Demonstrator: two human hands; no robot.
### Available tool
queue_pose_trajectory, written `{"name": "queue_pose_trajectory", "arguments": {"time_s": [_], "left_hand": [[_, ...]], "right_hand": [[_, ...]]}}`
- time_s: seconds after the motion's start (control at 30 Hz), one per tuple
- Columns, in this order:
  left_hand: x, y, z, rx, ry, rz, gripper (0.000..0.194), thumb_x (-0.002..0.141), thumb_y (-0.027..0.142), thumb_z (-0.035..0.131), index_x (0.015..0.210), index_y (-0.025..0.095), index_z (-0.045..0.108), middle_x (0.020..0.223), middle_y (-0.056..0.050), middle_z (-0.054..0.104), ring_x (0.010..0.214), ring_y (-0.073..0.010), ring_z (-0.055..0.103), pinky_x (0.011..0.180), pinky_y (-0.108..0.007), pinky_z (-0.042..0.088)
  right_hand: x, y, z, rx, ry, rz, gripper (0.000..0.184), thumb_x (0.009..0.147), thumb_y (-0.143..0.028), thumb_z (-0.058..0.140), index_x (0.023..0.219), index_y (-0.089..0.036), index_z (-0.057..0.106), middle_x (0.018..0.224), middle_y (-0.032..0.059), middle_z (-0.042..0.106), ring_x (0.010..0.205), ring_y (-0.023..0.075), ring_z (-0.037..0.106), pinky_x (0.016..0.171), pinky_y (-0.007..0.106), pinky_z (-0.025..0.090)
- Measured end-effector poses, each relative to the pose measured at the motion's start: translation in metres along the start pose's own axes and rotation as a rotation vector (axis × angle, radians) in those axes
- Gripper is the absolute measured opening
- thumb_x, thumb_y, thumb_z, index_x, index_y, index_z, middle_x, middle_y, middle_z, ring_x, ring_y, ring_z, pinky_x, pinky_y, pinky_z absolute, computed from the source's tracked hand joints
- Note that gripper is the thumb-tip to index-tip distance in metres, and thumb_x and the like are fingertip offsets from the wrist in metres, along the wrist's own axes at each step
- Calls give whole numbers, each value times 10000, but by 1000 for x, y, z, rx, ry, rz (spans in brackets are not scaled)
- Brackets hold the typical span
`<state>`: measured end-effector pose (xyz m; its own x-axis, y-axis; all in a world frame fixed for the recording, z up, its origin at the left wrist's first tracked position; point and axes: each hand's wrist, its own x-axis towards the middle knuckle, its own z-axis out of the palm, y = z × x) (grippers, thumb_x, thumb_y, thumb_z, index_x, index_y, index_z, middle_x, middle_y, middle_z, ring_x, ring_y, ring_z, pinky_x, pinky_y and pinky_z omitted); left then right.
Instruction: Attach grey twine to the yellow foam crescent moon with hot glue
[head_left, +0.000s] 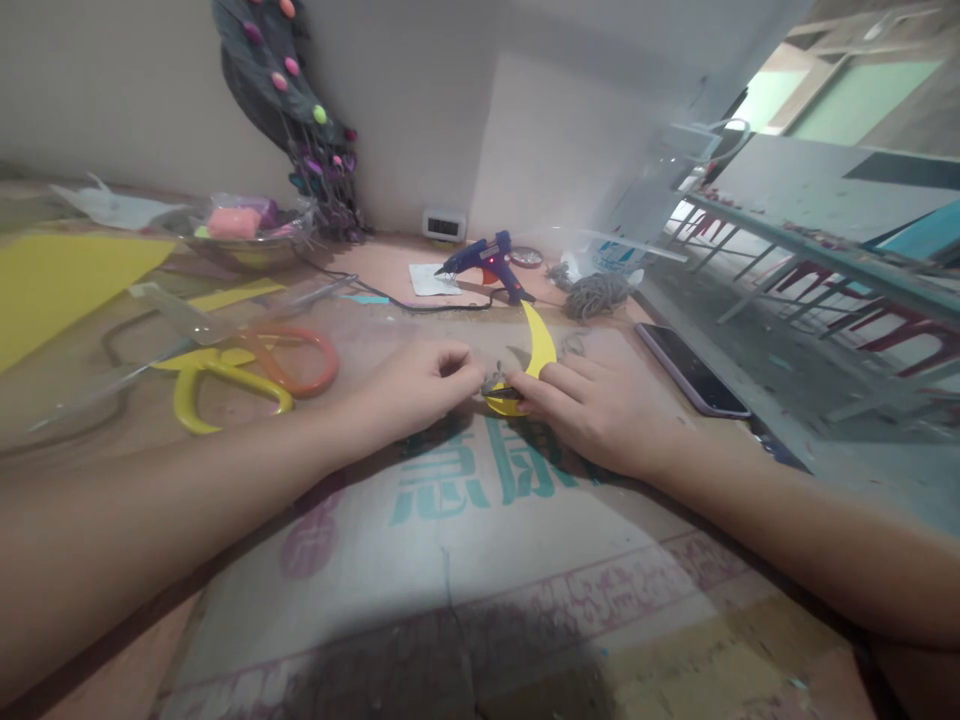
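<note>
A yellow crescent-shaped cutout [543, 345] stands out in the middle, its lower part partly covered by my right hand [596, 405]. My right fingers are closed on the crescent. At their tips a small dark pointed piece [501, 393] lies across the crescent's lower end; its kind is unclear. My left hand [431, 385] is closed in a pinch just left of that piece, and whatever is in the pinch is hidden. Both hands rest over a cardboard sheet [375, 590] with green and red print.
A blue glue gun [487, 258] stands behind the hands, near grey yarn [596, 294] and a small digital clock [444, 224]. Scissors with orange and yellow handles [319, 360] lie left, beside yellow sheets [67, 285]. On the right lies a phone [694, 370] near the table edge.
</note>
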<state>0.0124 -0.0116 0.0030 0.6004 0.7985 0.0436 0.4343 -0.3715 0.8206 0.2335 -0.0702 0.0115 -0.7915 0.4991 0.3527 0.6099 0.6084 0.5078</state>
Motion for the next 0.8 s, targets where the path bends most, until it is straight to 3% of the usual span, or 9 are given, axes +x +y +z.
{"name": "queue_pose_trajectory", "arguments": {"time_s": [0.27, 0.8], "left_hand": [[0, -2, 0, -24, 6, 25, 265, 857, 327, 434, 653, 181, 517, 637, 2, 620, 581, -134, 558, 521, -249, 383], [0, -2, 0, -1, 8, 4, 290, 864, 362, 427, 654, 185, 518, 651, -7, 637, 574, -134, 571, 490, -245, 361]], "right_hand": [[2, 1, 1, 112, 104, 95, 303, 965, -289, 430, 1078, -107, 645, 693, 42, 568, 609, 156, 417, 580, 311, 254], [0, -5, -4, -17, -2, 19, 306, 968, -265, 443, 1179, -117, 607, 751, 45, 612, 681, 161, 475, 630, 312, 330]]}}
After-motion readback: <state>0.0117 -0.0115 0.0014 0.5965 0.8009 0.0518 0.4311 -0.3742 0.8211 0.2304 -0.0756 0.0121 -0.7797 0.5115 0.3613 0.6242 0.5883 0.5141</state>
